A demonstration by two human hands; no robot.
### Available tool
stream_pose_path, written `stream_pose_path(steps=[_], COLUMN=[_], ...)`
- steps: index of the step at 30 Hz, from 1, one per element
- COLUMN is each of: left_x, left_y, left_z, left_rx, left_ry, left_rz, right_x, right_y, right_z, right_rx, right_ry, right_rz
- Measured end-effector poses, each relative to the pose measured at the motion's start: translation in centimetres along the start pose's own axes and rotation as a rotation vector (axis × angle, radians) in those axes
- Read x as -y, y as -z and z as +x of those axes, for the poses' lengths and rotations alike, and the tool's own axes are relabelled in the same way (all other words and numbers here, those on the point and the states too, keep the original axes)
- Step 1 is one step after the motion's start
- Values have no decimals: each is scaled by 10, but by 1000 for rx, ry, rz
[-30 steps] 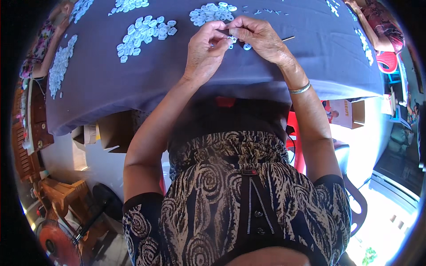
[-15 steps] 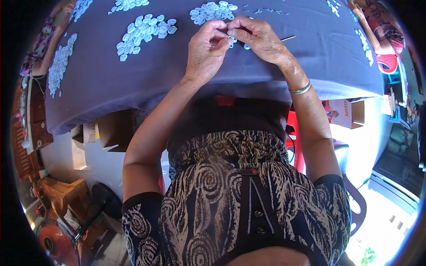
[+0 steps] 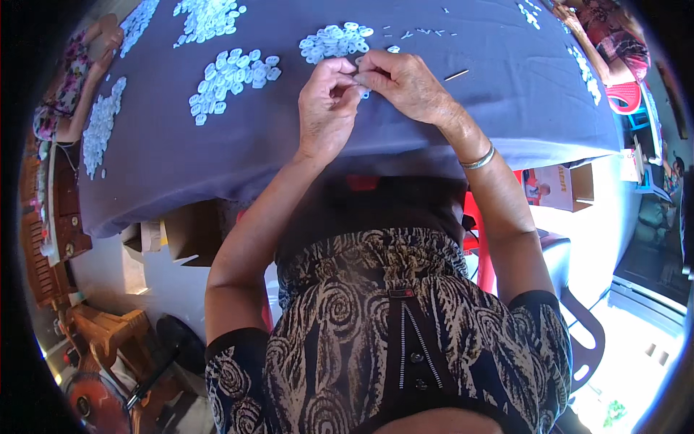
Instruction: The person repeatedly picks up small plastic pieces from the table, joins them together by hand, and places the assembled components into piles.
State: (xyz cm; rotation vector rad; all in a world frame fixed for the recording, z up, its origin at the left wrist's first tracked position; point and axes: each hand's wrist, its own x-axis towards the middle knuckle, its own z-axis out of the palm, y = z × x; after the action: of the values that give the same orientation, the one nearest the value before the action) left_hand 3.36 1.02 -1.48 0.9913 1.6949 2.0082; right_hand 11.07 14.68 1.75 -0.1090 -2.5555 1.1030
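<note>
My left hand (image 3: 327, 112) and my right hand (image 3: 406, 88) meet fingertip to fingertip over the near part of the cloth-covered table. Both are closed in a pinch. A pale bit of a small white plastic piece (image 3: 366, 94) shows by the left fingertips; the fingers hide the rest. Anything inside the right pinch is out of sight. Just beyond my hands lies a pile of small white oval pieces (image 3: 334, 43). Another pile of white pieces (image 3: 230, 81) is to the left. A thin brass-coloured rod (image 3: 457, 74) rests to the right of my right hand.
Several tiny pins (image 3: 426, 32) are scattered past my hands on the dark tablecloth (image 3: 528, 108). More white pieces (image 3: 103, 126) lie along the left edge. One person's arms (image 3: 87, 72) are at the far left, another's arm (image 3: 596, 50) at the far right. An open cardboard box (image 3: 191, 235) stands below the table.
The whole view has shifted, so table and hands sit lower in the picture. My right fingers have drawn in closer against the left fingertips, and less of the white piece shows.
</note>
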Motion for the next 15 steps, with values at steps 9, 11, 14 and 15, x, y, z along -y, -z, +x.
stream_pose_path(steps=[9, 11, 14, 15], left_x=[-3, -2, -2, -2], left_y=[2, 3, 3, 3], left_z=[3, 4, 5, 5], left_rx=[20, 16, 36, 37], left_ry=[82, 98, 60, 61], left_rz=[-17, -23, -7, -9], right_x=[2, -9, -30, -39], right_y=[11, 18, 40, 45], right_z=[3, 3, 2, 1], right_rx=[-25, -140, -258, -275], right_ry=[-79, -21, -168, -145], right_rz=[111, 135, 203, 171])
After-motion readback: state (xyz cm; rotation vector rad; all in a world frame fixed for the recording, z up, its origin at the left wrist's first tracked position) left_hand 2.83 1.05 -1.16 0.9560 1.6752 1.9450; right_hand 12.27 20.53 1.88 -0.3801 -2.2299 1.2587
